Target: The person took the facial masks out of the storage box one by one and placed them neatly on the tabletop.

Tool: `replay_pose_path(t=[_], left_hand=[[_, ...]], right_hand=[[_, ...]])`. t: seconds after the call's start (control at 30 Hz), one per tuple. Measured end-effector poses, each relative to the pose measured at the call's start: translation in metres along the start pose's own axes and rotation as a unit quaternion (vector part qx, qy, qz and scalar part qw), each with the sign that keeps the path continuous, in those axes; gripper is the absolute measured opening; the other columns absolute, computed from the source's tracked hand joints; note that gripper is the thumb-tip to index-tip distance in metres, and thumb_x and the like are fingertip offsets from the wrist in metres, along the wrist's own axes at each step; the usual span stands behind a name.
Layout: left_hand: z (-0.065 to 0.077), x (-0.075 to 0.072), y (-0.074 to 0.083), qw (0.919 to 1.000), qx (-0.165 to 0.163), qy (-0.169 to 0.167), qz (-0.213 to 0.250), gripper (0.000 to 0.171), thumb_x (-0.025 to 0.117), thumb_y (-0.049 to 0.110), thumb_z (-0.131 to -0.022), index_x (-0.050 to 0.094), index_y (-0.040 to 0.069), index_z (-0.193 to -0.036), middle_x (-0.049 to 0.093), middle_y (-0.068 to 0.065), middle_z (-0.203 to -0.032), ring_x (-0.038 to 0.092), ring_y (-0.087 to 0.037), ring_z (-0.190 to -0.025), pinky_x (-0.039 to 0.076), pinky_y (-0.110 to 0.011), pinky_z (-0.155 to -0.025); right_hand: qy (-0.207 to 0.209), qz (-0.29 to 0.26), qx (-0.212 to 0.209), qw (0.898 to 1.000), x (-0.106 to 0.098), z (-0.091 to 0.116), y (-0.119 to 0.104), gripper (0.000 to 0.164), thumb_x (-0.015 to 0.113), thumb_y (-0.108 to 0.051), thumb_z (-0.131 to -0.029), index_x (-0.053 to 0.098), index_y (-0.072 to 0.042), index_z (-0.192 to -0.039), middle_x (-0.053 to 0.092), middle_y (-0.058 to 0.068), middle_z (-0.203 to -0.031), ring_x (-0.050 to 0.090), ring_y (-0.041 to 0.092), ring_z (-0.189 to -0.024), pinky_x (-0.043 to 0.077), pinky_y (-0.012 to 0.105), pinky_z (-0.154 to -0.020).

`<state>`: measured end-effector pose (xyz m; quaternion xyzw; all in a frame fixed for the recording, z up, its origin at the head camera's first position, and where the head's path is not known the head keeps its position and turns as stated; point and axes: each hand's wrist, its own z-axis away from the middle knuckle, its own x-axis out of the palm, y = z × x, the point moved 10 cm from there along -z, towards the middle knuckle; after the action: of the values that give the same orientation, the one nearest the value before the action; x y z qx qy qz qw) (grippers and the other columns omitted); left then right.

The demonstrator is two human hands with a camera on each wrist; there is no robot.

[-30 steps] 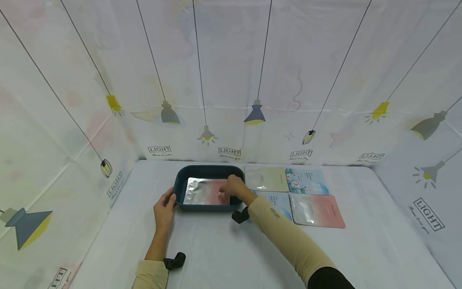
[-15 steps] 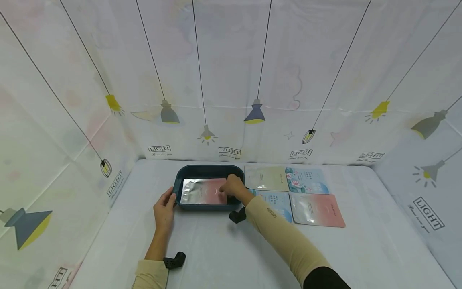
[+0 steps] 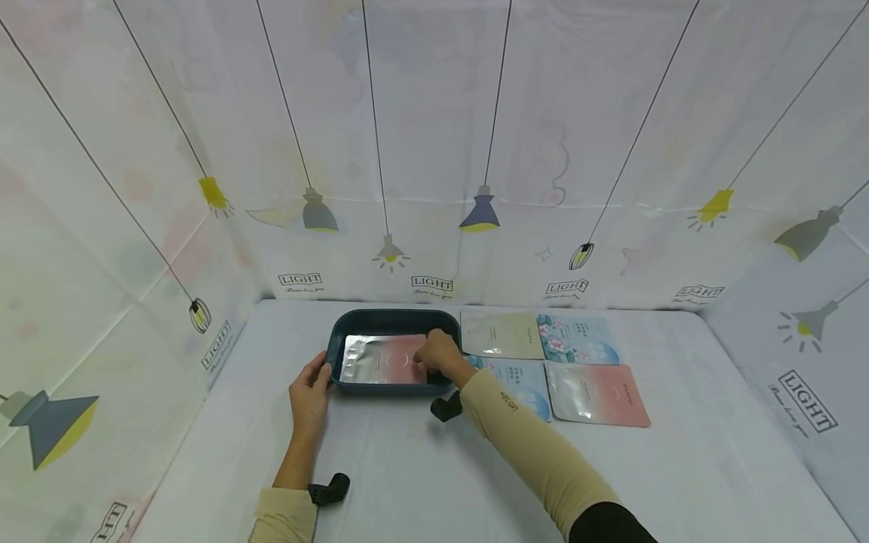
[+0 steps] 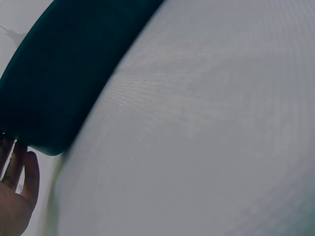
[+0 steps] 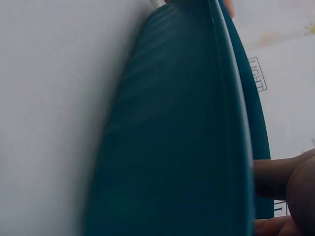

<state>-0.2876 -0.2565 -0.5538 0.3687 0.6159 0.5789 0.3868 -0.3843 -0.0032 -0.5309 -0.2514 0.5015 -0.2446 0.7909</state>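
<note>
1. Pale backdrop (image 3: 434,136), printed with hanging lamps and the word LIGHT, stands behind and to both sides of a white desk (image 3: 394,467).
2. Dark teal tray (image 3: 400,390) sits near the far edge of the desk, its long axis running left to right.
3. Inside the tray lies a pink packet (image 3: 380,360), silvery end left, pink end right; its long axis follows the tray's.
4. Right hand (image 3: 443,354) reaches over the tray's right end, fingers bent down at the packet's pink end. From this hand the packet extends leftward, and of the two hands it is the nearer. Whether the fingers pinch the packet or merely press it cannot be told — the tips are partly hidden, and the tray wall blocks the right wrist view.
5. Left hand (image 3: 309,392) grips the tray's left end from outside — thumb toward the near corner, fingers farther back — and stands clear of the packet.
6. Right of the tray, four further items lie flat in two rows: beige packet (image 3: 501,335) and floral packet (image 3: 577,339) behind; blue packet (image 3: 519,377), partly covered by the right sleeve (image 3: 536,452), and second pink packet (image 3: 597,396) in front.
</note>
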Motion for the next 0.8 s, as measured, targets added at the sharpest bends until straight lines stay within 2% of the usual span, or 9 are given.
replay_pose_path(t=[0.33,0.6,0.67,0.73,0.8], left_hand=[[-0.0003,0.0001,0.0011,1.0,0.002,0.007,-0.002,0.039,0.051,0.018,-0.102,0.053,0.002,-0.137,0.056,-0.02,-0.135,0.055,-0.031,-0.12,0.048,-0.003,-0.077],[0.0002,0.0004,0.0007,1.0,0.001,0.006,-0.003,0.04,0.051,0.02,-0.102,0.052,0.002,-0.138,0.055,-0.02,-0.137,0.054,-0.031,-0.119,0.048,-0.003,-0.078],[0.0004,0.0004,0.0004,1.0,0.001,0.005,-0.003,0.04,0.051,0.02,-0.102,0.052,0.002,-0.138,0.055,-0.02,-0.137,0.054,-0.032,-0.12,0.048,-0.003,-0.078],[0.0005,0.0004,0.0006,1.0,0.001,0.004,-0.001,0.04,0.051,0.02,-0.102,0.052,0.002,-0.138,0.055,-0.02,-0.137,0.055,-0.031,-0.12,0.048,-0.003,-0.078],[0.0005,0.0005,0.0009,1.0,0.001,0.002,0.0,0.04,0.05,0.019,-0.102,0.052,0.002,-0.138,0.055,-0.019,-0.137,0.054,-0.031,-0.121,0.048,-0.003,-0.078]], right_hand=[[0.028,-0.022,0.0,0.999,-0.0021,-0.0017,-0.0023,0.008,0.07,-0.008,-0.083,0.066,-0.001,-0.081,0.056,0.007,-0.067,0.054,0.019,-0.059,0.043,0.025,-0.05],[0.052,-0.122,-0.008,0.991,-0.0035,-0.0018,-0.0012,0.017,0.063,0.001,-0.081,0.063,-0.001,-0.064,0.052,0.002,-0.057,0.051,0.016,-0.053,0.043,0.023,-0.046],[0.048,-0.127,-0.011,0.991,-0.0026,-0.0006,-0.0015,0.015,0.06,0.002,-0.082,0.065,0.001,-0.067,0.051,0.003,-0.057,0.051,0.016,-0.052,0.042,0.023,-0.045],[0.041,-0.119,-0.017,0.992,-0.002,0.0006,-0.0027,0.011,0.058,0.003,-0.082,0.068,0.003,-0.077,0.054,0.005,-0.061,0.053,0.016,-0.052,0.044,0.022,-0.044],[0.032,-0.115,-0.02,0.993,-0.0013,0.0019,-0.0036,0.015,0.056,0.002,-0.084,0.07,0.005,-0.091,0.059,0.008,-0.069,0.056,0.017,-0.054,0.047,0.022,-0.045]])
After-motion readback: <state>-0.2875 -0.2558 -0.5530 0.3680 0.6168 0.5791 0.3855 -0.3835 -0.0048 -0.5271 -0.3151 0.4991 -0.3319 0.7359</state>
